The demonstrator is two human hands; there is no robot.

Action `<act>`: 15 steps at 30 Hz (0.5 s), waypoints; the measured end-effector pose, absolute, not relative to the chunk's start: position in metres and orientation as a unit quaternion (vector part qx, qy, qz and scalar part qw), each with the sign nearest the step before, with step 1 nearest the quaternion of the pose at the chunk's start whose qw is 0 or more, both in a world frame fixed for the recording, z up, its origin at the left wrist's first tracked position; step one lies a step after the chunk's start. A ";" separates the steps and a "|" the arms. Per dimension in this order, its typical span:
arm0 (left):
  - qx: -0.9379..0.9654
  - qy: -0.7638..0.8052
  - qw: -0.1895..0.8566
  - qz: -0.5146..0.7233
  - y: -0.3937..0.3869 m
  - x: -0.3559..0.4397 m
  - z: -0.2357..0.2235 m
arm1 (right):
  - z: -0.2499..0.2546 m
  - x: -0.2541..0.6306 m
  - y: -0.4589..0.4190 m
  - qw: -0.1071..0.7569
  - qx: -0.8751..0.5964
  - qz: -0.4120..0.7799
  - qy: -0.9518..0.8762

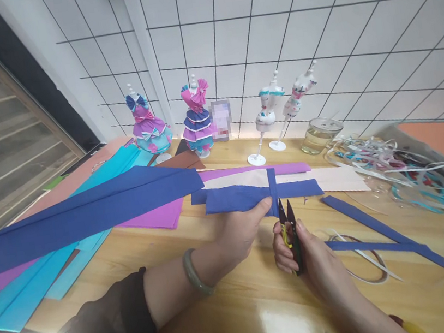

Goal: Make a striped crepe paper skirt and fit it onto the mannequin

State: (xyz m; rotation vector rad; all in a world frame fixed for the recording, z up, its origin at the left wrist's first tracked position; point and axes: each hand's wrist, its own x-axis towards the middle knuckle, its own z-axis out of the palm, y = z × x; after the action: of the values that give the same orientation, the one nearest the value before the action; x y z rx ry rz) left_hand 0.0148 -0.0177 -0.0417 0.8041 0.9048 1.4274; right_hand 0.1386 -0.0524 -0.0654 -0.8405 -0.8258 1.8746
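My left hand (239, 233) pinches the right end of a dark blue crepe-paper-like piece (230, 198), thumb on top and the other fingers mostly hidden. A narrow blue strip (272, 181) stands crosswise at that end, by my thumb. In my right hand (306, 251) is a pair of thread snips (289, 228), closed in my fingers, with dark blades pointing up and slightly apart. The blade tips are just right of the narrow strip's lower end. Behind the held piece lie a white strip (339, 177) and a purple strip (292, 168).
Blue sheets (96, 211) and turquoise sheets (21, 299) are layered at left. Two dressed mini mannequins (151, 132) and two barer ones (268, 113) stand at the back. Right are a glass jar (319, 135), tangled ribbons (417, 177) and cut blue strips (383, 226).
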 end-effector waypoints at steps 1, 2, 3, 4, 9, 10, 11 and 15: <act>0.349 0.403 0.583 0.613 -0.018 0.014 -0.041 | -0.064 0.137 -0.054 0.441 -0.340 0.757 -0.341; 0.353 0.415 0.572 0.613 -0.018 0.013 -0.041 | -0.063 0.136 -0.056 0.437 -0.344 0.754 -0.350; 0.359 0.422 0.564 0.612 -0.018 0.012 -0.041 | -0.062 0.135 -0.057 0.432 -0.350 0.749 -0.360; 0.367 0.423 0.559 0.611 -0.017 0.012 -0.042 | -0.061 0.135 -0.058 0.428 -0.358 0.743 -0.370; 0.386 0.411 0.552 0.614 -0.017 0.011 -0.043 | -0.058 0.135 -0.059 0.405 -0.397 0.719 -0.402; 0.385 0.412 0.552 0.615 -0.018 0.012 -0.042 | -0.058 0.136 -0.059 0.404 -0.399 0.717 -0.404; 0.383 0.411 0.552 0.615 -0.018 0.012 -0.042 | -0.058 0.136 -0.059 0.403 -0.400 0.715 -0.407; 0.382 0.405 0.558 0.615 -0.021 0.015 -0.042 | -0.060 0.137 -0.058 0.405 -0.396 0.711 -0.418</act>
State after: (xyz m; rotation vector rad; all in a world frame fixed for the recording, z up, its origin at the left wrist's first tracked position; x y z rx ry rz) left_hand 0.0150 -0.0207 -0.0422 0.9013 0.9564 1.4522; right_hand 0.1367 -0.0576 -0.0601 -0.9991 -1.0537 1.7932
